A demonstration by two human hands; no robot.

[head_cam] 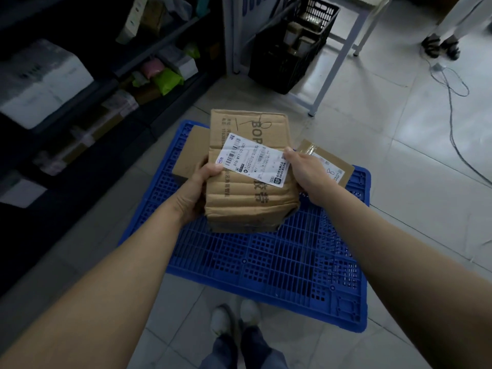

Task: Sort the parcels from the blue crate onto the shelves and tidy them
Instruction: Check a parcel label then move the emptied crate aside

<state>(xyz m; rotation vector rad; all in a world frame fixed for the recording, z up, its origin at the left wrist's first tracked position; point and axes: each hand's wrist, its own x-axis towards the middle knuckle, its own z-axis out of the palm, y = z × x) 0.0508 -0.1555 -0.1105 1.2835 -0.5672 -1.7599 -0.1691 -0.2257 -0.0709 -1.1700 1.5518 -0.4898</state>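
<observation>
I hold a crumpled brown cardboard parcel point(247, 198) with a white shipping label above the blue crate point(266, 262) on the floor. My left hand point(198, 186) grips its left side, thumb on the label's corner. My right hand point(303, 174) grips the right side, thumb on the label's far edge. Two more cardboard parcels lie in the crate's far end: a plain one point(191, 153) at the left and a labelled one point(332, 163) at the right, partly behind my right hand.
Dark shelves point(111, 83) with white boxes, green and pink bags and other parcels run along the left. A black crate point(292, 43) with boxes stands under a white metal frame ahead. Cables trail over the tiled floor at right, near another person's feet point(440, 45).
</observation>
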